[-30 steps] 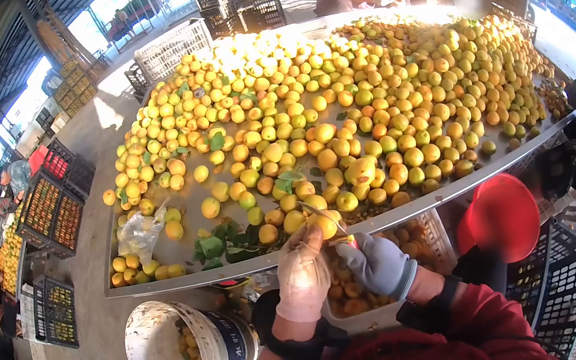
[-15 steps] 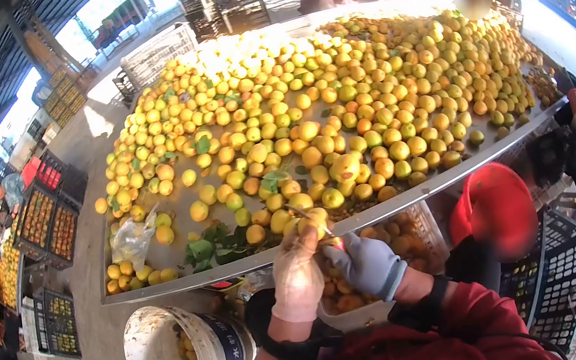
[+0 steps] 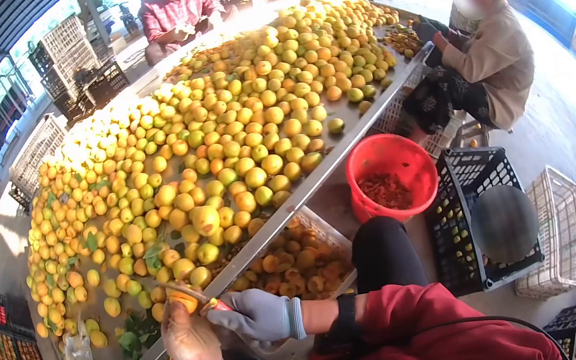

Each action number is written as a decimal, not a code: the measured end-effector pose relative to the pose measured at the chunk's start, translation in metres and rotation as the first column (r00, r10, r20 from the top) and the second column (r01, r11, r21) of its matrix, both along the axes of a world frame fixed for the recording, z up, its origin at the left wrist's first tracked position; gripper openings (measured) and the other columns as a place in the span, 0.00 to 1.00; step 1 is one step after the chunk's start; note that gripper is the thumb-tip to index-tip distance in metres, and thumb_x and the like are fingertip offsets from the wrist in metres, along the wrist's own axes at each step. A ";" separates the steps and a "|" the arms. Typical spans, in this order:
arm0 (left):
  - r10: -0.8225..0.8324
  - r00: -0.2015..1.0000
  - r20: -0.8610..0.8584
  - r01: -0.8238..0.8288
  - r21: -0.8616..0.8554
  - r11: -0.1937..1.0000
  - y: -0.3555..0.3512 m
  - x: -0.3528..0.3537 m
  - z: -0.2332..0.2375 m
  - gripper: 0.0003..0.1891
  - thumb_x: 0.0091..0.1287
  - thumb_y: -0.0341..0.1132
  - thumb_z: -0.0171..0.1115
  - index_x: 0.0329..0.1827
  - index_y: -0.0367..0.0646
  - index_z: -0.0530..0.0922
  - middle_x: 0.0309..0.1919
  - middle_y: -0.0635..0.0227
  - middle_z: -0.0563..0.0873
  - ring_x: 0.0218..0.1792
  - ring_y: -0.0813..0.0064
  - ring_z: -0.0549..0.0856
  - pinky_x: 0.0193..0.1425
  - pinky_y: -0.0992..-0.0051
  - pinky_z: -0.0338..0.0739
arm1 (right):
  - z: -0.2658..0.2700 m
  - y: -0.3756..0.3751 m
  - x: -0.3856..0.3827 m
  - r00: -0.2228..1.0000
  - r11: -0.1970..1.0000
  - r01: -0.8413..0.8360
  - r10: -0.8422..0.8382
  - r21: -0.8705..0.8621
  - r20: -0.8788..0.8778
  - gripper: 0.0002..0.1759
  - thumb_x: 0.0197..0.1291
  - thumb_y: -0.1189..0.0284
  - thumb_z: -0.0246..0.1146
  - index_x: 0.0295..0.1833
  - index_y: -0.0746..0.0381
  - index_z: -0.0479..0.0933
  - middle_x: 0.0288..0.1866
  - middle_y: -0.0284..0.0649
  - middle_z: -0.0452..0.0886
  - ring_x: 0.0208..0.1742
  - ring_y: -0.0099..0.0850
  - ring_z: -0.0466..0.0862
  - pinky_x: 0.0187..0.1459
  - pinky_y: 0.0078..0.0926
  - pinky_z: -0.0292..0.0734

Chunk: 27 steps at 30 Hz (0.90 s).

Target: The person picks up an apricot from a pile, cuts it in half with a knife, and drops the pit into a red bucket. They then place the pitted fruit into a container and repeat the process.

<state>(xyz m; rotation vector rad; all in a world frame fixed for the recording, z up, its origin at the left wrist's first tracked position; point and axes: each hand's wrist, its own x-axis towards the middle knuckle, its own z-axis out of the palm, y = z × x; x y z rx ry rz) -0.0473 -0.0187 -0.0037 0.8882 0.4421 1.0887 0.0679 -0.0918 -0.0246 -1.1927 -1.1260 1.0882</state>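
My left hand (image 3: 192, 345), in a thin pale glove, is closed around an orange-yellow fruit (image 3: 183, 301) that looks like an apricot. My right hand (image 3: 260, 316), in a grey knit glove, grips a small knife with a red handle (image 3: 219, 305). The blade (image 3: 189, 291) lies across the fruit, though whether it has cut in is too small to tell. Both hands are over the near metal edge of a table (image 3: 276, 222) heaped with similar yellow fruit (image 3: 218, 134). Below that edge, a white crate (image 3: 331, 229) holds orange fruit pieces.
A red bucket (image 3: 392, 175) with reddish scraps stands right of my knee, beside black crates (image 3: 475, 212) and a white crate (image 3: 555, 233). A person in beige (image 3: 494, 59) sits at the right; another in a checked shirt (image 3: 174, 15) is across the table. Leaves (image 3: 137, 336) lie near my hands.
My view has swung to the right, bringing the red bucket and the seated person in beige further in. Both hands still hold the fruit and knife close together.
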 end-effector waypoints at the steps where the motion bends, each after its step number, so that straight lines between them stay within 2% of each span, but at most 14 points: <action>1: -0.005 1.000 -0.004 0.005 0.000 1.000 0.003 -0.003 -0.003 0.18 0.59 0.39 0.66 0.46 0.34 0.77 0.42 0.65 0.81 0.44 0.71 0.79 0.52 0.72 0.72 | 0.006 -0.001 0.000 0.991 0.980 0.108 -0.119 0.170 0.056 0.24 0.66 0.53 0.51 0.37 0.67 0.73 0.19 0.37 0.75 0.18 0.26 0.76 0.22 0.24 0.71; 3: 0.011 1.000 -0.027 -0.014 -0.131 0.991 0.009 -0.013 -0.011 0.21 0.59 0.37 0.66 0.52 0.35 0.75 0.44 0.64 0.81 0.45 0.70 0.79 0.51 0.72 0.72 | 0.020 -0.007 0.014 0.988 0.992 0.088 -0.098 -0.085 -0.122 0.23 0.65 0.54 0.54 0.37 0.66 0.73 0.19 0.36 0.75 0.19 0.24 0.75 0.22 0.23 0.70; 4: -0.009 0.994 -0.108 0.001 -0.078 0.997 0.007 -0.014 -0.011 0.24 0.59 0.35 0.65 0.57 0.35 0.72 0.46 0.64 0.80 0.47 0.72 0.79 0.52 0.69 0.73 | 0.032 -0.010 0.022 0.958 0.971 0.003 -0.072 -0.240 -0.276 0.22 0.63 0.54 0.57 0.38 0.65 0.74 0.21 0.33 0.75 0.22 0.21 0.73 0.25 0.22 0.70; 5: -0.008 0.994 -0.108 0.000 -0.078 0.997 0.003 -0.015 -0.009 0.24 0.59 0.35 0.65 0.57 0.35 0.72 0.46 0.64 0.80 0.47 0.72 0.79 0.52 0.69 0.73 | 0.030 -0.008 0.021 0.959 0.971 0.003 -0.071 -0.240 -0.276 0.22 0.63 0.54 0.57 0.38 0.65 0.74 0.21 0.33 0.75 0.22 0.21 0.73 0.25 0.22 0.70; 7: 0.159 0.824 -0.543 0.067 0.372 0.926 -0.010 -0.007 -0.005 0.25 0.59 0.31 0.65 0.59 0.34 0.71 0.49 0.64 0.78 0.49 0.74 0.77 0.53 0.65 0.73 | 0.025 -0.002 0.024 0.958 0.953 0.078 -0.153 -0.293 -0.243 0.23 0.59 0.52 0.62 0.39 0.64 0.74 0.23 0.31 0.75 0.21 0.18 0.72 0.23 0.19 0.69; 8: 0.031 0.912 -0.409 0.040 0.163 0.986 -0.017 0.001 -0.008 0.27 0.56 0.27 0.66 0.60 0.33 0.70 0.52 0.65 0.76 0.52 0.73 0.76 0.54 0.67 0.74 | 0.028 -0.004 0.023 0.973 0.967 0.127 -0.165 -0.221 -0.162 0.24 0.56 0.52 0.65 0.40 0.64 0.74 0.24 0.31 0.75 0.22 0.17 0.71 0.23 0.17 0.69; 9: -0.071 0.930 -0.360 0.079 0.007 0.997 -0.016 0.000 -0.013 0.29 0.53 0.25 0.68 0.59 0.31 0.69 0.51 0.61 0.77 0.52 0.70 0.77 0.54 0.71 0.74 | 0.024 -0.001 0.021 0.955 0.985 0.075 -0.116 -0.155 -0.273 0.24 0.53 0.53 0.67 0.41 0.64 0.74 0.26 0.32 0.76 0.25 0.17 0.73 0.25 0.17 0.70; 11: 0.179 0.730 -0.660 0.196 0.453 0.870 -0.017 0.002 -0.012 0.31 0.50 0.27 0.70 0.59 0.31 0.69 0.49 0.59 0.79 0.50 0.69 0.78 0.55 0.74 0.73 | 0.029 -0.002 0.028 0.950 0.928 -0.062 -0.059 -0.368 -0.307 0.24 0.51 0.55 0.69 0.43 0.64 0.74 0.29 0.32 0.77 0.31 0.18 0.73 0.33 0.18 0.72; 15: 0.303 0.666 -0.681 0.296 0.614 0.732 -0.022 0.006 0.003 0.30 0.49 0.26 0.69 0.58 0.33 0.71 0.45 0.59 0.80 0.48 0.68 0.79 0.55 0.73 0.72 | 0.025 -0.008 0.025 0.966 0.990 0.061 -0.091 -0.128 -0.240 0.25 0.49 0.57 0.70 0.45 0.64 0.74 0.32 0.32 0.78 0.33 0.19 0.75 0.37 0.20 0.74; 17: 0.454 0.619 -0.641 0.170 0.674 0.719 -0.027 0.008 0.004 0.31 0.45 0.26 0.68 0.57 0.36 0.73 0.45 0.60 0.81 0.47 0.66 0.80 0.56 0.71 0.72 | 0.024 -0.008 0.023 0.980 0.985 0.171 -0.173 -0.034 -0.101 0.25 0.49 0.58 0.71 0.46 0.64 0.74 0.33 0.33 0.79 0.35 0.19 0.75 0.41 0.22 0.74; 19: 0.519 0.564 -0.642 0.163 0.702 0.693 -0.023 0.003 -0.005 0.31 0.42 0.25 0.66 0.55 0.38 0.74 0.44 0.58 0.81 0.47 0.62 0.80 0.56 0.69 0.72 | 0.021 -0.008 0.019 0.971 0.977 0.201 -0.190 0.066 -0.144 0.25 0.49 0.58 0.72 0.45 0.63 0.74 0.34 0.35 0.79 0.36 0.21 0.76 0.41 0.22 0.74; 20: 0.511 0.633 -0.582 0.086 0.709 0.700 -0.021 0.007 -0.011 0.30 0.42 0.24 0.64 0.55 0.38 0.75 0.44 0.57 0.81 0.48 0.60 0.80 0.56 0.68 0.72 | 0.016 -0.006 0.017 0.973 0.971 0.212 -0.198 0.108 -0.122 0.25 0.49 0.57 0.72 0.45 0.62 0.75 0.35 0.36 0.80 0.36 0.22 0.77 0.41 0.22 0.75; 23: 0.616 0.553 -0.562 0.230 0.813 0.535 -0.025 0.000 0.002 0.32 0.39 0.21 0.60 0.56 0.39 0.74 0.48 0.54 0.81 0.49 0.56 0.80 0.55 0.66 0.73 | 0.005 -0.001 0.016 0.979 0.975 0.202 -0.198 0.090 -0.054 0.25 0.49 0.57 0.72 0.47 0.62 0.75 0.37 0.37 0.81 0.38 0.23 0.78 0.42 0.24 0.76; 27: 0.605 0.551 -0.574 0.263 0.808 0.527 -0.026 -0.001 0.010 0.35 0.37 0.19 0.62 0.57 0.38 0.73 0.48 0.54 0.81 0.48 0.56 0.80 0.55 0.67 0.74 | 0.013 -0.002 0.012 0.976 0.967 0.202 -0.185 0.155 -0.114 0.22 0.49 0.64 0.73 0.45 0.64 0.74 0.35 0.32 0.80 0.37 0.19 0.77 0.42 0.20 0.76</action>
